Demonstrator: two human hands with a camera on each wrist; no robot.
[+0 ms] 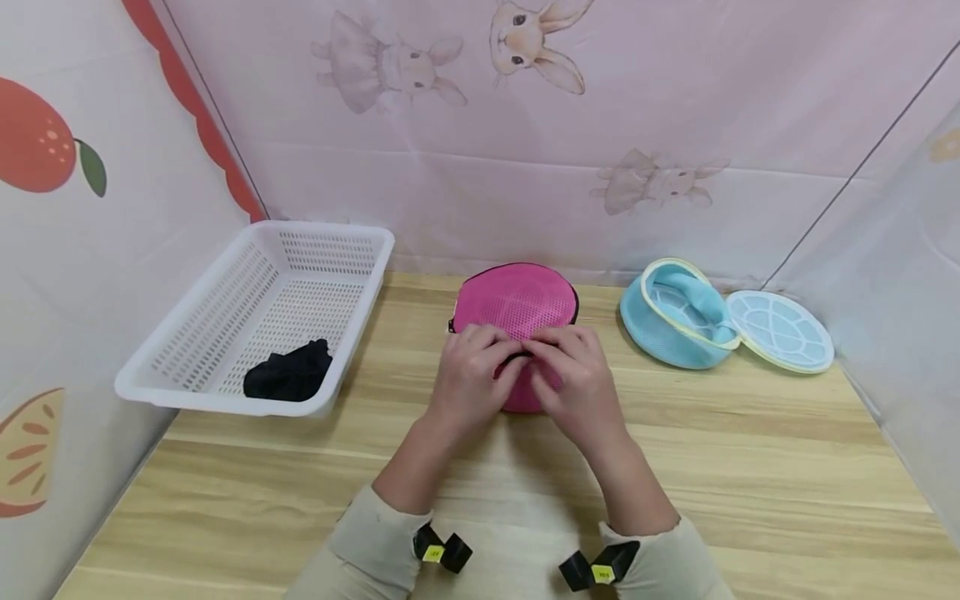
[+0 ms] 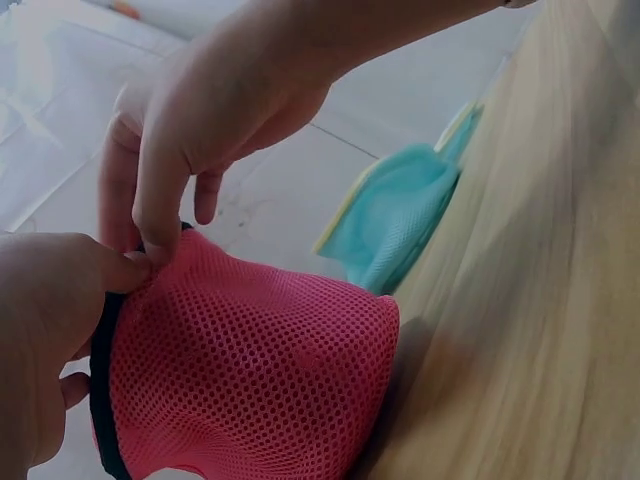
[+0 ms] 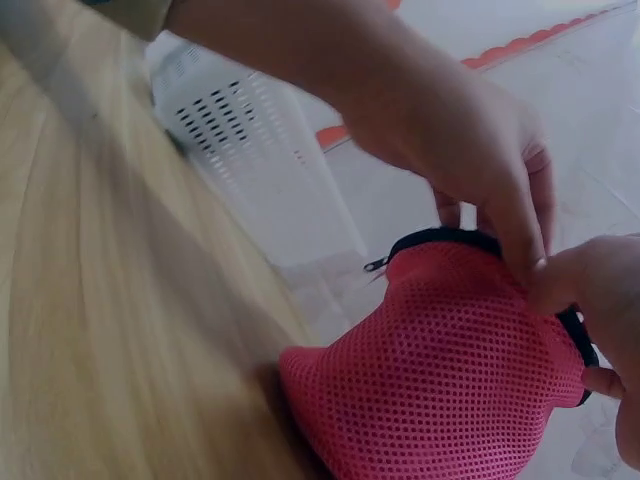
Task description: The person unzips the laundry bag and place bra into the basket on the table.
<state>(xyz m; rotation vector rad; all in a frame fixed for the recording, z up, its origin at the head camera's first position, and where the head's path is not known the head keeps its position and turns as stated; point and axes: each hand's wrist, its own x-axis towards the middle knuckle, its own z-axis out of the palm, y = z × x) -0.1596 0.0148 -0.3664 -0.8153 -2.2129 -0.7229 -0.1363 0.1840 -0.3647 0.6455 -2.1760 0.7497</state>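
A pink mesh bag (image 1: 517, 296) stands on the wooden table (image 1: 750, 467), near the middle of its far edge, with both hands on it. The left hand (image 1: 472, 367) pinches the bag's black trim (image 2: 101, 385) between thumb and fingers, and the right hand (image 1: 577, 375) pinches it just beside, so the fingertips of the two nearly meet. A small zip pull (image 3: 376, 265) sticks out from the trim on the bag's left side.

At the table's far left corner sits a white plastic basket (image 1: 330, 250), a crumpled black cloth (image 1: 288, 373) lying inside against its near right corner. Toward the table's far right corner a blue mesh bag (image 1: 667, 350) gapes, its round lid (image 1: 783, 329) folded out to the right. Behind the far edge hangs a pink sheet (image 1: 517, 167) printed with rabbits. Both sleeves (image 1: 367, 542) are pale and carry black wrist devices (image 1: 603, 573) with yellow labels.
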